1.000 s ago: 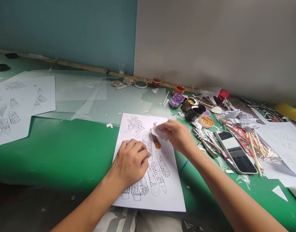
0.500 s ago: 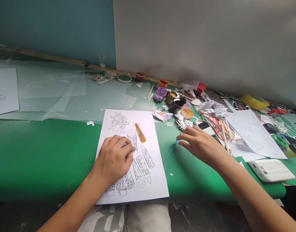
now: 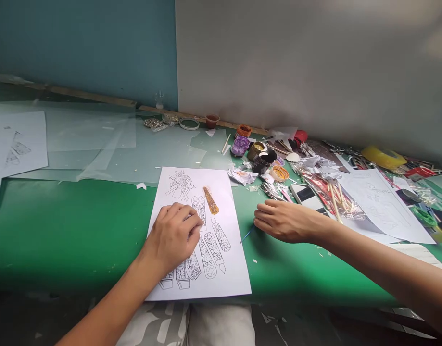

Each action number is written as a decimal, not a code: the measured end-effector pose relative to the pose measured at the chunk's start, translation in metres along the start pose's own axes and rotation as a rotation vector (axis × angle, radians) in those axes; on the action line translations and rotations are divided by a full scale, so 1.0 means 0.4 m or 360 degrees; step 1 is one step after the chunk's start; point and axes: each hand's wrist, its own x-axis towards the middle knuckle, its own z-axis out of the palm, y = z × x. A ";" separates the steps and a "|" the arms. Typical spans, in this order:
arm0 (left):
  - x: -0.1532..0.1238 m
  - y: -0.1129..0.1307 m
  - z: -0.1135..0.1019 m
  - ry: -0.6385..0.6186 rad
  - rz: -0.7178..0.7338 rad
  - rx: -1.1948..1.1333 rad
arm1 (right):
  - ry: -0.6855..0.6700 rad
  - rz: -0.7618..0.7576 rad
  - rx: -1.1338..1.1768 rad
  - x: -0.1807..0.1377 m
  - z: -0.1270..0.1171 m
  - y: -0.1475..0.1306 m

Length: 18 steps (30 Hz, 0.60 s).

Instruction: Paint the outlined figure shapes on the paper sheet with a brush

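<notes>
A white sheet (image 3: 228, 269) printed with black line drawings lies on the green table (image 3: 69, 226). One long shape on it is painted orange-gold (image 3: 210, 200). My left hand (image 3: 173, 235) rests on the sheet with its fingers curled, pressing it down. My right hand (image 3: 285, 220) lies over a thin blue brush (image 3: 246, 235) just right of the sheet, fingers stretched out together; only the brush's tip shows. A crumpled tissue (image 3: 242, 175) sits beyond the sheet's top right corner.
Small paint pots (image 3: 257, 150) stand at the back. A phone (image 3: 307, 194), wooden sticks in a clear wrapper (image 3: 336, 197), metal tools and more drawings (image 3: 383, 206) crowd the right. Clear plastic sheets (image 3: 108, 144) and printed paper (image 3: 18, 142) lie to the left.
My right hand let go of the tissue it held over the orange shape and moved right and down onto the blue brush. My left hand stayed on the sheet.
</notes>
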 end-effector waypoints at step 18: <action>0.001 -0.001 0.004 -0.0033 -0.0014 -0.0026 | 0.2140 0.1401 0.1106 0.114 -0.091 0.050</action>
